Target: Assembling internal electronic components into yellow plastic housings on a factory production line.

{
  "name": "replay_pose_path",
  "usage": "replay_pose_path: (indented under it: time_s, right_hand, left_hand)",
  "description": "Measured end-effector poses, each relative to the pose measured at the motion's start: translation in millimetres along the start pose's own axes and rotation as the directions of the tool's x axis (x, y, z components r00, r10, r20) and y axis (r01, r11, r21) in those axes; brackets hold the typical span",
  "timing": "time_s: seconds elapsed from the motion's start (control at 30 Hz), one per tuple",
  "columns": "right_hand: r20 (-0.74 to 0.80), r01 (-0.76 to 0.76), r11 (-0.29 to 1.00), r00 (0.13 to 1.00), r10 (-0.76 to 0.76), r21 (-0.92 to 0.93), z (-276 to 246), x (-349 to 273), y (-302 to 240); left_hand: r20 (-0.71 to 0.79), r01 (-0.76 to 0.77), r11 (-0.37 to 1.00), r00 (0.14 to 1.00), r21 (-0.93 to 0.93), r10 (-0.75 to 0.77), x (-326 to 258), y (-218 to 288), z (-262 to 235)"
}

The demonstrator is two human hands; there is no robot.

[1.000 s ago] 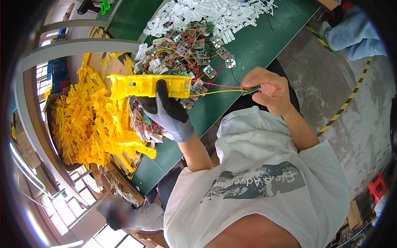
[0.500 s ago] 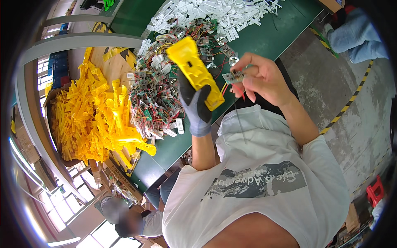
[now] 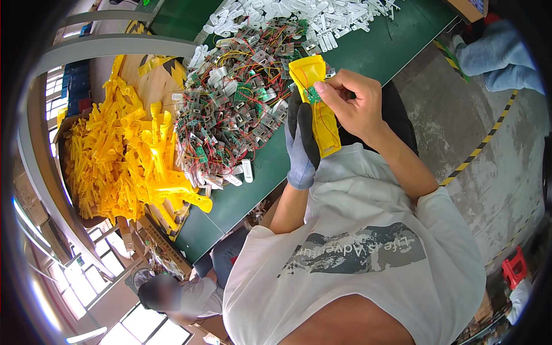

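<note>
My left hand (image 3: 301, 146), in a grey glove with dark fingers, grips a long yellow plastic shell (image 3: 328, 133) from its left side. The shell's hollow inner side faces up, and thin red wires run along it. A small green circuit board (image 3: 312, 95) lies at the shell's upper part. Bare, my right hand (image 3: 361, 106) holds the board's edge, thumb on top; its other fingers are curled and partly hidden. To the left of the shell is a heap of wired circuit boards (image 3: 230, 109) on the green table (image 3: 227, 210).
A large pile of yellow plastic shells (image 3: 115, 155) fills a box at the left. White plastic parts (image 3: 339, 20) are heaped at the far side. A metal frame post (image 3: 115, 45) rises at the left. One person (image 3: 198, 296) sits at lower left; another's legs (image 3: 500, 52) show at upper right.
My left hand has moved right and turned the yellow shell so its hollow side shows. My right hand has brought the circuit board from beside the shell into it.
</note>
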State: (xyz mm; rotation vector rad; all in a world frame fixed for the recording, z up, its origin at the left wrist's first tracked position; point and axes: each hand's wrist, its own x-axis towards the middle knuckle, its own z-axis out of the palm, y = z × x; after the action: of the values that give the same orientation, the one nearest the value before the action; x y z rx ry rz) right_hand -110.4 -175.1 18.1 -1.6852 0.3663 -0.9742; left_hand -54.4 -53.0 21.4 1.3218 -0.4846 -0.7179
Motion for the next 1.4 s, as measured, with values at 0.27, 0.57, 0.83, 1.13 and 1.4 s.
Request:
replay_pose_path:
  time_s: [0.27, 0.57, 0.83, 1.13, 1.4]
  right_hand:
    - [0.012, -0.03, 0.999, 0.999, 0.03, -0.03, 0, -6, 10]
    - [-0.051, 0.01, 0.992, 0.999, -0.016, -0.124, -1, -8, 15]
    - [-0.094, 0.075, 0.981, 0.991, -0.093, -0.177, -2, -9, 18]
    - [0.023, 0.031, 0.977, 0.999, -0.027, -0.213, -9, -8, 16]
    - [0.28, -0.022, 0.965, 0.955, 0.098, -0.262, -21, -7, 11]
  left_hand:
    - [0.01, 0.003, 0.39, 0.999, 0.921, -0.032, -11, -17, -8]
    - [-0.136, 0.058, 0.998, 0.989, 0.018, -0.055, -2, -6, 13]
    - [-0.143, -0.002, 1.0, 0.99, 0.012, 0.004, 0, -9, 17]
    - [-0.162, 0.026, 0.996, 0.987, 0.089, -0.011, 1, -16, 11]
    - [-0.196, -0.02, 0.978, 0.979, 0.208, 0.062, 0, -18, 15]
